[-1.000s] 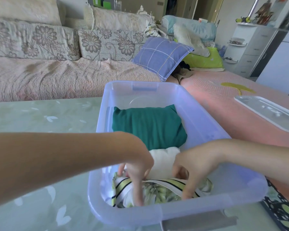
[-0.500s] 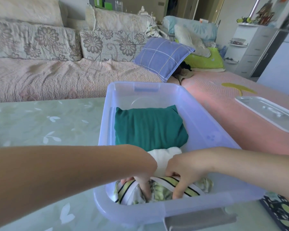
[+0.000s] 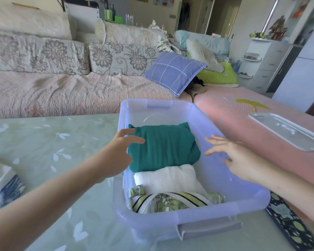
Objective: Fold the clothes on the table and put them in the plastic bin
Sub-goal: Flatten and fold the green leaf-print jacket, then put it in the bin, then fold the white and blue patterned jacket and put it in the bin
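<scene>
Hovering over plastic bin side rims, left hand and right hand spread, empty; folded clothes inside.

Only two bare arms of the person show. The left forearm is uncovered from the wrist to the lower left corner, smooth and slim, and looks broad where it nears the camera. The right forearm is likewise uncovered as far as the right edge. The left hand and the right hand are bare, with slender fingers. The nails seem short and plain, though the fingertips are too blurred to be sure.
</scene>
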Available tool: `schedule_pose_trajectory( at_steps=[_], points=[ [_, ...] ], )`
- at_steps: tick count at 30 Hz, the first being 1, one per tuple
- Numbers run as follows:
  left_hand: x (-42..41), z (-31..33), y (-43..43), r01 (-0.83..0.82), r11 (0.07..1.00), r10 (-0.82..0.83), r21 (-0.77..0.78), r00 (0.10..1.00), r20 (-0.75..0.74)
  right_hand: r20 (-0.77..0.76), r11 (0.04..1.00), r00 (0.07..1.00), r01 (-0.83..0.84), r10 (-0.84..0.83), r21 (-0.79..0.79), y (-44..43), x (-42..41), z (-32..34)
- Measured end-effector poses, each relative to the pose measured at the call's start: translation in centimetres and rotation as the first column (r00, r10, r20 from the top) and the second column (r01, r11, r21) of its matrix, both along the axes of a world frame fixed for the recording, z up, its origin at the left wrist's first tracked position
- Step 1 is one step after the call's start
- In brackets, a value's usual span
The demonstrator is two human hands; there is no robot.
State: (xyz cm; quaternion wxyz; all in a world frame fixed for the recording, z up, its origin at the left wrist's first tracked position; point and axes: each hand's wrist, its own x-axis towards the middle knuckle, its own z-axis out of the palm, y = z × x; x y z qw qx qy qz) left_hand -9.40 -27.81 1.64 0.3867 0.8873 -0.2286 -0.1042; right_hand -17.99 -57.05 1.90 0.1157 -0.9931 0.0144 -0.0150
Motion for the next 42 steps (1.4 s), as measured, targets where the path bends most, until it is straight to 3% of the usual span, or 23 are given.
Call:
schedule_pose_trajectory(
  at_steps=[3,11,22,26,30,33,37,40,42],
  points=[
    [-0.3,-0.5,-1.1,-0.080,0.988,0.081,-0.130,0.997,0.005,-0.027,0.998,0.999,-0.034,0.035,0.045,-1.5,1.3,0.0],
    [0.7,-0.1,-4.3,-0.134,0.966,0.141,-0.219,0.990,0.017,-0.051,1.000,0.999,-0.012,0.011,-0.004,-3.9,4.0,0.4],
    [1.7,-0.5,-5.0,-0.146,0.974,0.157,-0.171,0.986,0.052,-0.090,0.999,0.995,0.035,-0.036,-0.014,-3.5,4.0,1.2],
    [0.7,1.5,-3.3,-0.134,0.961,0.141,-0.243,0.990,0.010,-0.138,0.996,0.990,-0.003,-0.010,-0.091,-0.9,3.2,3.0],
    [-1.1,3.5,2.3,-0.112,0.959,0.127,-0.259,0.991,0.044,0.029,0.986,0.995,-0.101,0.098,0.134,5.7,2.4,6.1],
    [-2.7,3.2,9.5,-0.160,0.954,0.161,-0.254,0.987,-0.018,0.058,0.920,0.971,-0.238,0.231,0.312,12.4,2.2,7.7],
    [-5.0,-0.7,21.9,-0.426,0.903,0.428,-0.059,0.904,0.015,0.139,0.819,0.916,-0.398,0.376,0.414,22.8,2.3,7.8],
    [-7.6,-4.8,30.0,-0.596,0.794,0.586,0.123,0.803,0.109,0.069,0.763,0.876,-0.451,0.477,0.463,30.4,2.3,4.3],
    [-9.1,-7.2,33.1,-0.609,0.774,0.605,0.170,0.792,0.084,-0.032,0.754,0.849,-0.451,0.528,0.478,35.2,2.4,0.5]
  ],
)
